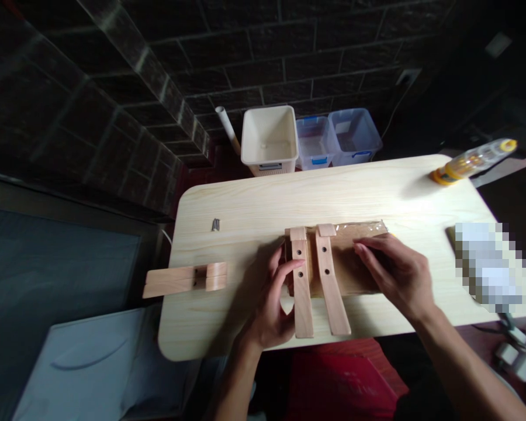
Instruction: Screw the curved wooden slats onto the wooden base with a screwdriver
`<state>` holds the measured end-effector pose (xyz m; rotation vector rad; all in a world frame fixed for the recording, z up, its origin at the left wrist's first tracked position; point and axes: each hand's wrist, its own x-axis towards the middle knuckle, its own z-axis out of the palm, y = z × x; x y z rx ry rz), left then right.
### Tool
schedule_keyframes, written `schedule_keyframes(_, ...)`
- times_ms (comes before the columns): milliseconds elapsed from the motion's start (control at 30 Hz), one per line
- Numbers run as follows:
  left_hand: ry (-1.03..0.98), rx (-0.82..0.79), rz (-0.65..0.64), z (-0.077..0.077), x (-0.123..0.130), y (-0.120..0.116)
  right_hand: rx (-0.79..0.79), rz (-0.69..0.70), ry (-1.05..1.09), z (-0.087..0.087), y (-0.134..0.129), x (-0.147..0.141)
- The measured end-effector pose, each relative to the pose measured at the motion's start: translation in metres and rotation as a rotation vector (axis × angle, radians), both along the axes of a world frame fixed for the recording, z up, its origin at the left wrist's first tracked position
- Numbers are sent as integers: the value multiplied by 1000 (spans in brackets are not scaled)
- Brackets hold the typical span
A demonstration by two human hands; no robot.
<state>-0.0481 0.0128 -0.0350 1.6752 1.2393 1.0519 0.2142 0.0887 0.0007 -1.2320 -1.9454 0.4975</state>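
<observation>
My left hand [267,304] curls around the left of two parallel wooden slats [301,283], with its fingertips over the slat's edge. The second slat [330,280] lies just right of it, and both have drilled holes. They rest across a brown, cardboard-like panel under shiny tape [350,260]. My right hand [397,275] lies flat on that panel's right end, holding nothing. Both stand on a pale pine tabletop [315,196]. Further left, a wooden block assembly [184,280] juts past the table's left edge, and several screws [215,224] lie near it.
A plastic bottle with yellow ends [473,162] lies at the table's far right corner, and a pixelated object [486,266] sits at the right edge. Beyond the table stand a cream basket [269,140] and two transparent plastic bins [315,143] against a brick wall.
</observation>
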Motion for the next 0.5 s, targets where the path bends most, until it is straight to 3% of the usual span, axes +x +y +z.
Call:
schedule_keyframes(233,134,-15,129,-13,11,-2,11,228,-134,2,-9,-10)
schedule_keyframes(500,55,-80,166,-19,18,0,28,211,-211,-1,-9,-10)
